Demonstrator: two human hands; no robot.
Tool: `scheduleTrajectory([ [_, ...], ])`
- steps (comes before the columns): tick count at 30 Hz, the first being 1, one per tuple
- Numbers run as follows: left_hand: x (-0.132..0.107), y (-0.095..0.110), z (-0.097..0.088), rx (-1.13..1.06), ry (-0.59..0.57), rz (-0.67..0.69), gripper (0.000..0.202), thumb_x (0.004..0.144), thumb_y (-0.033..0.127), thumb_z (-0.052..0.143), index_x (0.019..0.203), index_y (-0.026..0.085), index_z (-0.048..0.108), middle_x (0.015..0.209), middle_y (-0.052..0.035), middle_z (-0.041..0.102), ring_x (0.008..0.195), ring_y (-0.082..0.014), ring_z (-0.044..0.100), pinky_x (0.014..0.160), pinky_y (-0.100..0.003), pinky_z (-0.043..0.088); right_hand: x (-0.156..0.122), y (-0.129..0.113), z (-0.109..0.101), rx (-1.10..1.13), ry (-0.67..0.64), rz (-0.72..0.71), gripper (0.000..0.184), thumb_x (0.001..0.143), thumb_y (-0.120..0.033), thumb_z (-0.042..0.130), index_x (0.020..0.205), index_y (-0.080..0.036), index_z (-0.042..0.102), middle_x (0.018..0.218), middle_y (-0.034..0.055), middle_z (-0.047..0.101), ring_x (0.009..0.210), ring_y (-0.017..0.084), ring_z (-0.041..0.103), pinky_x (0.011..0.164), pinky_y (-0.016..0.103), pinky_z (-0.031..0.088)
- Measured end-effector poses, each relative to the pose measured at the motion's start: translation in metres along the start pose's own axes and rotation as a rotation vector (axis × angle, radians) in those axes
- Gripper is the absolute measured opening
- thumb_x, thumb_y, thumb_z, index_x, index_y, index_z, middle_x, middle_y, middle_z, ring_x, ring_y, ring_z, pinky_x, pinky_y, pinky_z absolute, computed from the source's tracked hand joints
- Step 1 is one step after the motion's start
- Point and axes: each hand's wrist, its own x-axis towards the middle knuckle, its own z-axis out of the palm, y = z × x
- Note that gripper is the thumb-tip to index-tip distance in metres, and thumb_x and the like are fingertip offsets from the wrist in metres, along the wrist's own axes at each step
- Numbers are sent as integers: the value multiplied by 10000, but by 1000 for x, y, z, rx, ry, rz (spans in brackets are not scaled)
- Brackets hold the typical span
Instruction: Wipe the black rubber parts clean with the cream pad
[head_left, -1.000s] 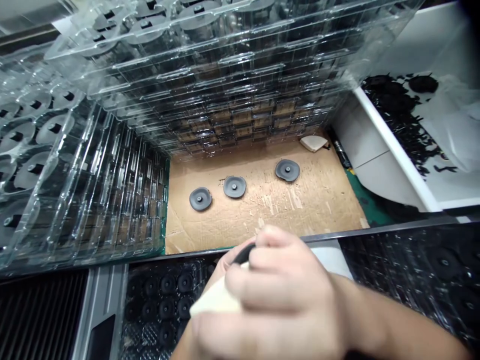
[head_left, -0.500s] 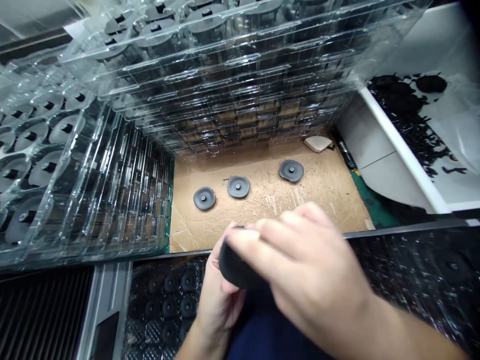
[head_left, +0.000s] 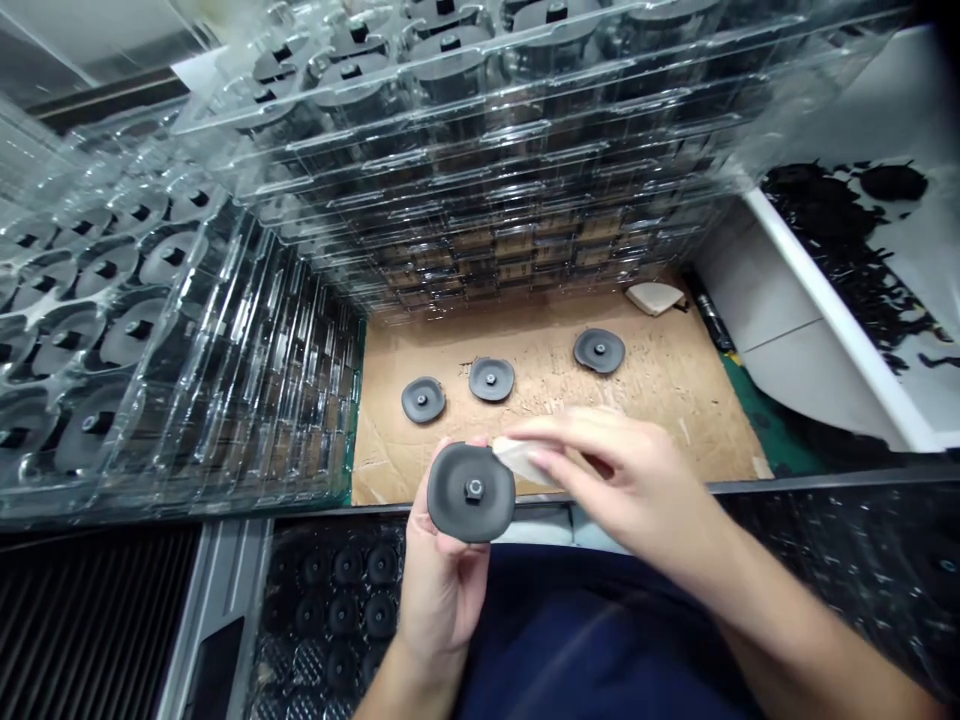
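Note:
My left hand point(head_left: 442, 590) grips a dark grey, rounded rubber-like disc point(head_left: 450, 510) from below. The disc's hollow face, with a small stub at its centre, is turned up towards me. Pinched between the thumb and fingers of my right hand point(head_left: 630, 465) is a white folded cloth-like pad point(head_left: 523, 456), its tip touching the upper right rim of the disc. Beyond my hands, three similar discs lie on a sheet of cardboard point(head_left: 390, 465): a left disc point(head_left: 424, 399), a middle disc point(head_left: 491, 380) and a right disc point(head_left: 599, 350).
Stacked clear plastic trays full of discs stand on the left point(head_left: 300, 370) and at the back point(head_left: 480, 170). A white wedge-shaped pad point(head_left: 655, 297) and a black pen-like tool point(head_left: 709, 315) lie back right. A white bin point(head_left: 832, 300) there holds black scraps.
The disc has turned from edge-on to face me. My right hand has drawn back from over it to the right, and the white pad in its fingers now shows. The view has shifted slightly.

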Motion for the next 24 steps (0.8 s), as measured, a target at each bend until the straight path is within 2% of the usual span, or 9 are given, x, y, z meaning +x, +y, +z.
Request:
scheduleTrajectory([
  [3, 1, 4, 0, -80, -62, -29, 484, 527, 222, 837, 975, 337, 696, 1014, 34, 739, 909, -177, 688, 807, -207, 538, -20, 37, 12, -12, 31, 151, 205, 883, -211, 536, 1027, -208, 682, 933, 31, 722, 755, 147, 628, 684, 271, 483],
  [6, -1, 7, 2, -117, -127, -45, 458, 546, 224, 830, 975, 323, 703, 1015, 22, 742, 920, -190, 689, 829, -223, 539, -40, 68, 28, -40, 13, 165, 191, 858, -178, 549, 968, -186, 706, 832, 46, 724, 730, 171, 633, 685, 303, 497],
  [8, -2, 8, 5, -121, -151, -52, 463, 547, 228, 830, 986, 301, 702, 1028, 3, 740, 966, -210, 676, 841, -228, 536, -45, 74, 31, -38, 3, 180, 183, 851, -166, 553, 946, -175, 709, 808, 49, 719, 722, 170, 643, 668, 295, 507],
  [10, -4, 8, 8, -100, -140, -70, 471, 559, 180, 819, 999, 296, 696, 1042, -3, 735, 978, -209, 671, 832, -220, 537, -43, 65, 23, -30, 18, 207, 197, 872, -178, 528, 977, -172, 696, 832, 52, 712, 708, 160, 646, 619, 270, 507],
  [13, -6, 6, 12, -59, -105, -85, 509, 556, 148, 815, 1028, 283, 681, 1076, -16, 721, 941, -176, 677, 807, -182, 532, -31, 25, 3, 36, 86, 182, 205, 895, -219, 510, 1031, -208, 662, 926, 42, 700, 772, 153, 648, 602, 241, 508],
  [16, -8, 1, 12, -49, -131, -113, 508, 598, 249, 803, 1083, 258, 651, 1125, -38, 693, 993, -176, 646, 820, -180, 518, -19, -18, -7, 151, 144, -74, 214, 887, -167, 509, 1061, -176, 633, 950, 51, 696, 842, 152, 638, 715, 253, 522],
  [18, -8, -2, 9, -35, -128, -181, 456, 669, 289, 754, 1108, 255, 635, 1146, -37, 678, 1058, -194, 613, 861, -206, 503, -14, -33, -7, 130, 55, -213, 233, 884, -117, 468, 1049, -109, 633, 892, 78, 690, 791, 158, 628, 712, 266, 517],
  [22, -6, -6, 2, 31, -69, -213, 520, 612, 203, 790, 1104, 250, 629, 1119, -25, 685, 1023, -195, 627, 834, -207, 509, -4, -35, -1, 47, -286, -83, 230, 871, -90, 463, 920, -161, 677, 792, 29, 655, 707, 137, 598, 636, 244, 481],
  [24, -6, -5, 2, 47, -81, -234, 544, 573, 203, 813, 1088, 218, 636, 1059, -44, 703, 977, -203, 644, 812, -225, 523, -1, -33, 2, 37, -186, -105, 247, 890, -114, 438, 959, -146, 674, 770, 37, 643, 685, 141, 585, 633, 255, 477],
])
